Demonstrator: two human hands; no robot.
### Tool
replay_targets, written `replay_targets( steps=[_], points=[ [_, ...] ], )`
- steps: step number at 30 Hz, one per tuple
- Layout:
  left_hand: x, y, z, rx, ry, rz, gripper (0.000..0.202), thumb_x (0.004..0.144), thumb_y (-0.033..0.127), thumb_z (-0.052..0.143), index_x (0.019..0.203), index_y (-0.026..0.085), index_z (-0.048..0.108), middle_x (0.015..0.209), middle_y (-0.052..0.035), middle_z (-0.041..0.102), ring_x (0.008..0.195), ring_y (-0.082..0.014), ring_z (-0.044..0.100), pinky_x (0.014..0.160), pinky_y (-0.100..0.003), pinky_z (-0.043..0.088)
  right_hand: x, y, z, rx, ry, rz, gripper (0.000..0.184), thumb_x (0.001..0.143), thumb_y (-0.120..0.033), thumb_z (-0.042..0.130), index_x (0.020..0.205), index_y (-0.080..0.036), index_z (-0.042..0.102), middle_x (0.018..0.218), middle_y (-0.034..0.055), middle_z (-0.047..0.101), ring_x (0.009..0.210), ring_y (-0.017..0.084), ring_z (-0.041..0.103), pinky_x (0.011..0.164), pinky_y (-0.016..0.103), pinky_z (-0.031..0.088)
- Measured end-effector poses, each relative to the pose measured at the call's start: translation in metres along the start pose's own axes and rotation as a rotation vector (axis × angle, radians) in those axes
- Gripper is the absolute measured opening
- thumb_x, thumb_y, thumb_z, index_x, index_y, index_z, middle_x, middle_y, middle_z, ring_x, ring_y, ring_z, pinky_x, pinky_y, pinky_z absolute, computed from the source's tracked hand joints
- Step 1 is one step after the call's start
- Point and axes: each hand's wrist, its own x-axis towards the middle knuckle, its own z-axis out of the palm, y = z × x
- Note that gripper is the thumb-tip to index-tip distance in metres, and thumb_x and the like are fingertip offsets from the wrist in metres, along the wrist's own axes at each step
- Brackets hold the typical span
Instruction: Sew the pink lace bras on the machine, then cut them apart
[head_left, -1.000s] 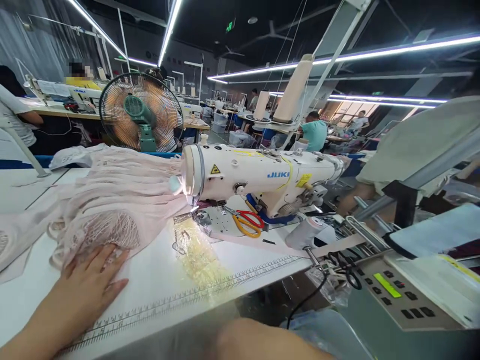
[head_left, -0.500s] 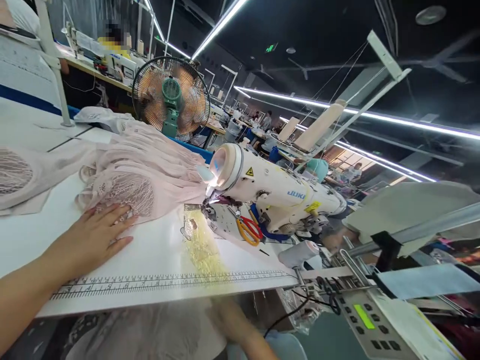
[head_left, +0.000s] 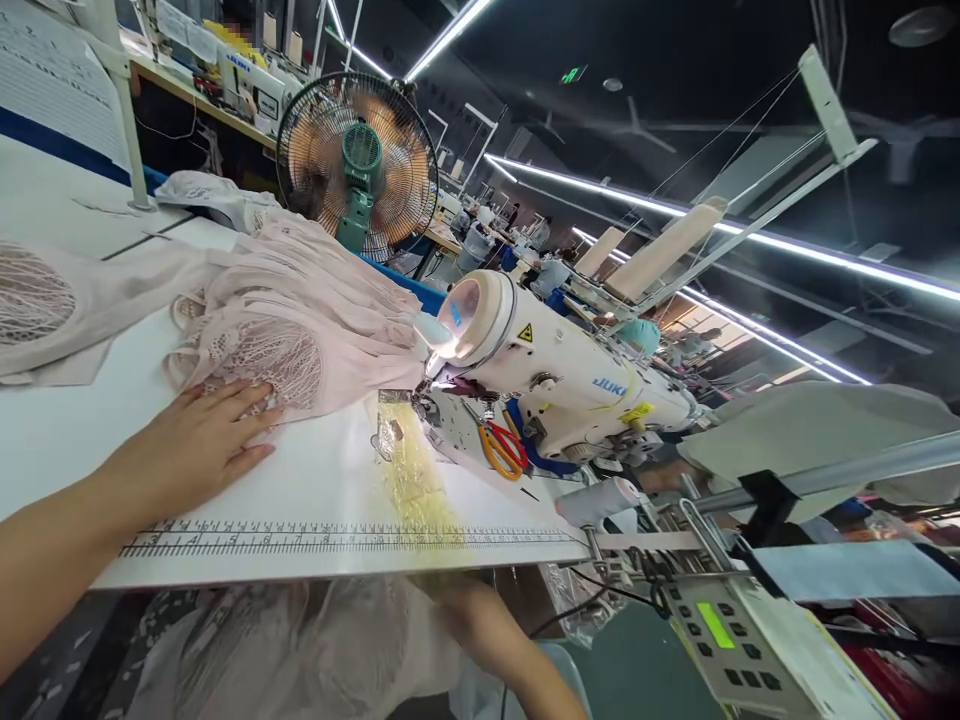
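My left hand lies flat on the white tabletop, fingers stretched over the lower edge of a pale pink lace-cupped garment. The garment's gathered cloth runs right to the needle area of a white sewing machine. Below the table's front edge, my right hand is blurred beside more pale pink cloth over my lap. Its fingers are hidden, so whether it grips that cloth does not show. Scissors with red and orange handles rest by the machine's bed.
A printed ruler runs along the table's front edge. Yellowish tape covers part of the tabletop. A thread cone and control panel are at the right. Behind the table stands a large fan. Another lace piece lies far left.
The whole view has shifted, with the table and machine appearing slightly higher and further right. My left hand stays on the garment. My right hand remains below the table edge, by the lap cloth.
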Motion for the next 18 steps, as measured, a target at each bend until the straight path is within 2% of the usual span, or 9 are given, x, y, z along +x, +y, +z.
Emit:
replay_targets(
  steps=[4, 7, 13, 16, 18],
  points=[
    [0.001, 0.001, -0.006, 0.003, -0.067, -0.011, 0.05, 0.092, 0.043, 0.032, 0.127, 0.021, 0.06, 0.144, -0.0084, 0.05, 0.133, -0.0284, 0.042, 0.11, -0.051, 0.025, -0.016, -0.006, -0.007, -0.013, -0.098, 0.022, 0.021, 0.086, -0.015, 0.049, 0.088, -0.017, 0.071, 0.095, 0.0084, 0.07, 0.09, 0.021, 0.063, 0.076, 0.027, 0.046],
    [0.001, 0.002, -0.01, -0.039, -0.07, -0.012, 0.048, 0.092, 0.042, 0.032, 0.126, 0.024, 0.061, 0.144, -0.0074, 0.049, 0.132, -0.0281, 0.042, 0.109, -0.051, 0.026, -0.029, -0.013, -0.011, -0.007, -0.135, 0.007, 0.016, 0.085, -0.016, 0.053, 0.078, -0.015, 0.067, 0.087, 0.0071, 0.068, 0.081, 0.018, 0.062, 0.069, 0.023, 0.042],
    [0.001, 0.003, -0.009, -0.028, -0.006, 0.058, 0.048, 0.093, 0.04, 0.029, 0.123, 0.026, 0.063, 0.144, -0.0114, 0.048, 0.124, -0.0311, 0.049, 0.104, -0.055, 0.033, -0.048, -0.031, -0.025, -0.03, -0.173, -0.133, 0.014, 0.087, -0.018, 0.054, 0.077, -0.016, 0.063, 0.083, 0.0045, 0.067, 0.077, 0.016, 0.06, 0.067, 0.021, 0.039],
    [0.001, 0.006, -0.018, -0.033, 0.066, 0.068, 0.049, 0.093, 0.039, 0.027, 0.12, 0.024, 0.065, 0.144, -0.0131, 0.046, 0.122, -0.0318, 0.051, 0.101, -0.057, 0.035, -0.053, -0.038, -0.032, -0.027, -0.183, -0.162, 0.013, 0.088, -0.019, 0.055, 0.079, -0.016, 0.064, 0.085, 0.0036, 0.068, 0.08, 0.015, 0.061, 0.069, 0.021, 0.04],
    [-0.008, 0.016, -0.025, -0.069, 0.136, 0.076, 0.048, 0.092, 0.039, 0.029, 0.119, 0.022, 0.065, 0.146, -0.013, 0.043, 0.125, -0.0332, 0.048, 0.103, -0.058, 0.035, -0.056, -0.043, -0.036, -0.009, -0.175, -0.167, 0.015, 0.089, -0.02, 0.053, 0.08, -0.017, 0.064, 0.087, 0.0041, 0.069, 0.081, 0.015, 0.062, 0.07, 0.021, 0.042]
  ],
)
